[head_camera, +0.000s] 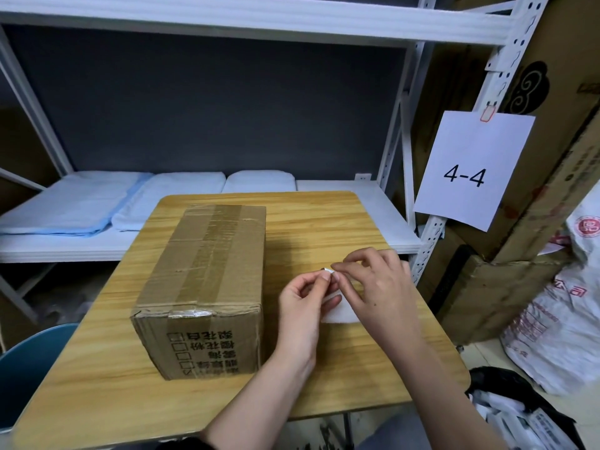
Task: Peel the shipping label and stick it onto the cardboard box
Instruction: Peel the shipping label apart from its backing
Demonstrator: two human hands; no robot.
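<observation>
Both hands are up over the desk (324, 219), right of the box (207, 280). The left hand (302, 306) has thumb and forefinger pinched together on the top corner of the label (339, 311), a white sheet that shows below and between the two hands. The right hand (376, 287) meets it at the same corner, its fingers (344, 266) closed tight on a small curled white tip. Most of the label is hidden behind the hands; whether its lower edge rests on the desk I cannot tell.

The box sits on the left half of the desk, sealed along its top with brown tape, printed characters and small check squares on the near face. No label on the faces we can see.

Behind the desk runs a white shelf (357, 203) with folded pale blue and white cloths (107, 203). To the right hangs a paper sign (470, 170) reading 4-4, with big cartons (535, 190) stacked beside it.
</observation>
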